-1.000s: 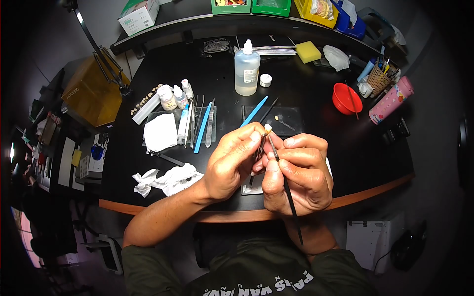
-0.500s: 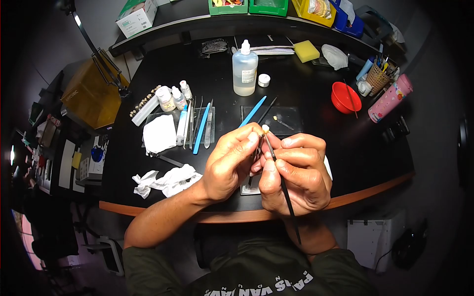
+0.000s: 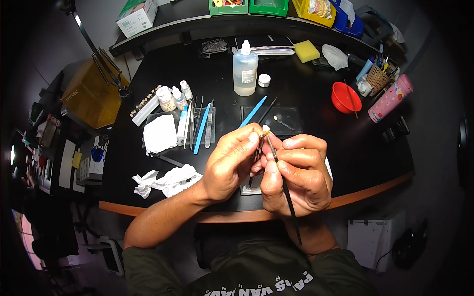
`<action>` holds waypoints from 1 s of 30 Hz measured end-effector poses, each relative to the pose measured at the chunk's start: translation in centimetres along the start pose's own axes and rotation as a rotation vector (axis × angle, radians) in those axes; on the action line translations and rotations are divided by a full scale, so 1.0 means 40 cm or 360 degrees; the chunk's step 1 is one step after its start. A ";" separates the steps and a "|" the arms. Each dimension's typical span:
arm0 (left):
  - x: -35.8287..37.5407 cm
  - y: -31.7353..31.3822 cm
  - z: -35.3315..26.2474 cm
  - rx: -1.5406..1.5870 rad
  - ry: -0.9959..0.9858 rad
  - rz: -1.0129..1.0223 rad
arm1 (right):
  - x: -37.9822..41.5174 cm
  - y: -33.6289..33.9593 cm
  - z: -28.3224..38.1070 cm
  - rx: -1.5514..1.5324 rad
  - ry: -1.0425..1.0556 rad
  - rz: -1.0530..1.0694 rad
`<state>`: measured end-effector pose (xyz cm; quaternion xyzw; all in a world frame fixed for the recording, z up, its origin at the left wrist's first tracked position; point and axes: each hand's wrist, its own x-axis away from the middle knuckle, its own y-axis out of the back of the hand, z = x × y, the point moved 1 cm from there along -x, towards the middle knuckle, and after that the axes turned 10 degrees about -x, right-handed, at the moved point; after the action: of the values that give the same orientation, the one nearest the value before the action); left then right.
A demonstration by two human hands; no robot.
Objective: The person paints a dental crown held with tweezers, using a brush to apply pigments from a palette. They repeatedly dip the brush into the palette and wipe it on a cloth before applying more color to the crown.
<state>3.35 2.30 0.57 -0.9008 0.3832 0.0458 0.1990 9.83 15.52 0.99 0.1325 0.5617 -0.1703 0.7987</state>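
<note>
A thin dark brush (image 3: pixel 287 197) is pinched between the thumb and fingers of my right hand (image 3: pixel 298 172), its tip pointing up and away. That tip meets a small white, tooth-like piece (image 3: pixel 266 129). My left hand (image 3: pixel 231 160) is closed on a dark slender tool, partly hidden by the fingers, with the small piece at its upper end. Both hands are close together above the table's front part. Behind them, a dark glass plate (image 3: pixel 291 114) bears a tiny yellowish piece (image 3: pixel 275 118).
Blue-handled tools (image 3: pixel 201 129), small bottles (image 3: pixel 167 98) and white tissue (image 3: pixel 170 181) lie at left. A large clear bottle (image 3: pixel 245 74) stands behind my hands. At right are a red bowl (image 3: pixel 340 101), pink flask (image 3: pixel 390 98) and pen holder (image 3: pixel 377 79).
My right hand and the brush have shifted very slightly; otherwise both hands keep their hold and place.
</note>
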 end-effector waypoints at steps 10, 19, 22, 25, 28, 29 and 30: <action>0.002 0.019 0.003 -0.0030 0.0045 0.0081 | -0.006 0.007 0.007 0.0045 -0.0004 0.0047; 0.001 0.019 0.015 0.0006 0.0019 0.0078 | -0.005 0.007 0.005 0.0034 0.0003 0.0033; 0.003 0.021 0.011 0.0001 0.0022 0.0073 | 0.000 0.005 -0.002 0.0014 0.0009 0.0017; 0.001 0.001 0.001 0.0062 0.0002 0.0033 | 0.002 0.004 -0.003 0.0001 0.0004 0.0009; 0.000 0.003 0.000 0.0062 0.0005 0.0077 | 0.001 0.005 -0.003 0.0005 0.0004 0.0006; 0.000 0.004 0.000 0.0075 0.0013 0.0087 | -0.001 0.007 -0.003 0.0021 0.0013 0.0013; 0.000 0.006 0.000 0.0089 0.0022 0.0096 | -0.002 0.007 -0.003 0.0036 0.0022 0.0019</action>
<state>3.20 2.15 0.51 -0.8832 0.4128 0.0348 0.2198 9.85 15.85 1.05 0.1461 0.5643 -0.1710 0.7943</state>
